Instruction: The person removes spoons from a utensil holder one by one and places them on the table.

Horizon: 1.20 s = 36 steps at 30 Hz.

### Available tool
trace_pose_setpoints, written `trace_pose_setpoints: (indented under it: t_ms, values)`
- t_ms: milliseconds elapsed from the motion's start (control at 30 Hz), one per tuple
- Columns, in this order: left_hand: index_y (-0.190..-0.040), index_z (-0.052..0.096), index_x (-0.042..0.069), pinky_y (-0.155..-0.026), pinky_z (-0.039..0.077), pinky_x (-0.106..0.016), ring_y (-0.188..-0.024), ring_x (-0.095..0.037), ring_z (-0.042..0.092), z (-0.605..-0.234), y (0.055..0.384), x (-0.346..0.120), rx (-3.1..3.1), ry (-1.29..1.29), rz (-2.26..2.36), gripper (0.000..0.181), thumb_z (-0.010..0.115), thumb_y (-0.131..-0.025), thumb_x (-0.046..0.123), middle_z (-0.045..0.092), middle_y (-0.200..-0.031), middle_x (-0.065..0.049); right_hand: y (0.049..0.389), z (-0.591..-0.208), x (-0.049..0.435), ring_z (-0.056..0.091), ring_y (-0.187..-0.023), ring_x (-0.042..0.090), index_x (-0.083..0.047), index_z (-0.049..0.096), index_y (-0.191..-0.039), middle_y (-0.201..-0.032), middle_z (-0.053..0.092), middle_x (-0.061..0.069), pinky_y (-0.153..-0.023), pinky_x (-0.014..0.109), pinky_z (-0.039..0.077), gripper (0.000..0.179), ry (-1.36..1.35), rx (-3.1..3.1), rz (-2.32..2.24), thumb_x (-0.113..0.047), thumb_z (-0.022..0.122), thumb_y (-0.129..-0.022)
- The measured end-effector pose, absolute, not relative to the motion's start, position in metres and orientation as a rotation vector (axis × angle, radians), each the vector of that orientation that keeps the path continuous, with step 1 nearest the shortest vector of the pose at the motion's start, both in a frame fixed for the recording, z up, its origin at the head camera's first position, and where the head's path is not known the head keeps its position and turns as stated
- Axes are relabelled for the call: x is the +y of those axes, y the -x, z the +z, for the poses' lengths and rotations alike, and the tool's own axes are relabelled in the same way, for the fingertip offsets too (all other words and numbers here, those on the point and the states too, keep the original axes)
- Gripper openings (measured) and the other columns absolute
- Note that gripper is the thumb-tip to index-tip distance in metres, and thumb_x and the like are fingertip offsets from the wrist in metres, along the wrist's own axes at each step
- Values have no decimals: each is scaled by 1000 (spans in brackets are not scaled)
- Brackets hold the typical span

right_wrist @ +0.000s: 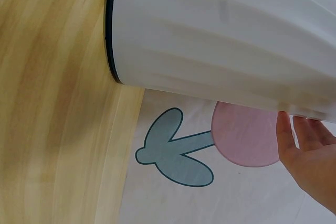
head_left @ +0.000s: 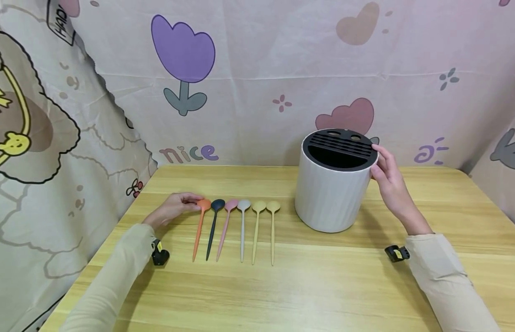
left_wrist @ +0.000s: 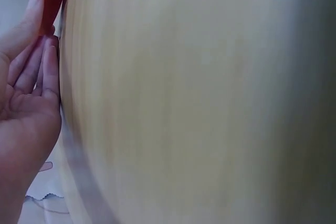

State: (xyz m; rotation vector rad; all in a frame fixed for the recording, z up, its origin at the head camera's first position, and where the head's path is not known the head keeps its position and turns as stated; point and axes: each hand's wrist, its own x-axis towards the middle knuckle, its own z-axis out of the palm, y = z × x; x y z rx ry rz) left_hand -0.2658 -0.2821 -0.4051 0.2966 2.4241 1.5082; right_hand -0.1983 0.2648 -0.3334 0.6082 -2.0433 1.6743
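Note:
At the left end of a row, my left hand (head_left: 174,208) pinches the bowl of an orange spoon (head_left: 204,204) between thumb and fingers. The left wrist view shows the orange spoon (left_wrist: 52,3) between them, its handle out of sight. To its right lie a dark blue spoon (head_left: 218,205), a pink spoon (head_left: 230,205), a light grey spoon (head_left: 243,206) and two pale yellow spoons (head_left: 259,207), handles toward me. My right hand (head_left: 392,189) touches the right side of a white ribbed utensil holder (head_left: 330,198) near its top, fingers extended. The holder stands upright under a black slotted lid (head_left: 340,150).
Everything stands on a light wooden table (head_left: 249,295). A printed cloth (head_left: 257,55) hangs behind the table's back edge and along the left side. The holder is at the back, right of the spoons. A small black device (head_left: 159,253) sits at my left wrist.

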Motion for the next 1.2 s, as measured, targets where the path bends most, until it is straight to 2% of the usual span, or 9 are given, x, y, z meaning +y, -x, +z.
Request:
trace_pose_setpoints:
  t_ms: [200,400,600,700,800,867,1000,1100,1200]
  values:
    - [-131,53,-9,-87,49,-20,-101,-12,58,-403,265,-281,2417,-312,1511,48,69,-90,10,58,-124,-22,198,-333,263,46,-116,6,-10,30,-148,-137,45,-5,-87,14,41,46,-607,-2049,1663,-9,37,-103]
    - [-135,47,-10,-90,47,-19,-103,-10,58,-402,265,-284,2358,-324,1536,50,66,-92,8,52,-132,-26,198,-333,262,46,-116,6,-10,30,-148,-138,44,-5,-87,14,41,46,-604,-2047,1673,-10,38,-103]
    - [-137,48,-5,-106,36,-37,-124,-27,48,-403,265,-286,2370,-314,1507,53,67,-93,17,50,-138,-22,197,-334,262,46,-116,6,-9,30,-149,-138,44,-3,-88,14,41,46,-594,-2055,1658,-10,38,-103]
    - [-138,47,-6,-110,30,-46,-127,-32,44,-402,264,-286,2360,-325,1519,52,64,-94,16,48,-139,-23,197,-334,262,45,-118,5,-8,28,-150,-144,42,8,-88,14,41,48,-582,-2059,1657,-10,38,-103]
    - [-138,45,-8,-111,26,-50,-130,-37,40,-399,263,-287,2367,-322,1512,51,61,-96,17,45,-140,-26,196,-334,261,42,-124,6,-9,22,-153,-150,31,22,-88,12,41,52,-550,-2116,1625,-13,37,-104]
    - [-139,43,-8,-112,24,-52,-131,-39,37,-397,261,-288,2379,-317,1489,51,59,-98,19,43,-141,-27,195,-334,260,39,-129,8,-11,18,-155,-153,25,25,-89,11,41,54,-530,-2154,1608,-16,37,-105]
    - [-141,40,-8,-112,22,-54,-135,-41,32,-391,258,-287,2398,-324,1410,53,53,-101,25,39,-144,-27,195,-336,262,36,-131,8,-15,14,-156,-154,23,23,-90,10,40,56,-504,-2210,1576,-20,36,-105]
    - [-142,36,-9,-111,25,-55,-134,-43,32,-384,256,-282,2448,-357,1308,57,50,-103,29,37,-144,-29,195,-339,265,37,-131,10,-18,15,-156,-156,24,19,-94,13,39,53,-497,-2256,1544,-24,31,-106]
    - [-144,32,-9,-109,28,-57,-133,-45,33,-375,254,-275,2519,-375,1196,61,49,-103,32,35,-145,-30,192,-345,271,35,-135,23,-20,17,-156,-156,24,17,-101,21,37,51,-499,-2302,1528,-31,21,-107]
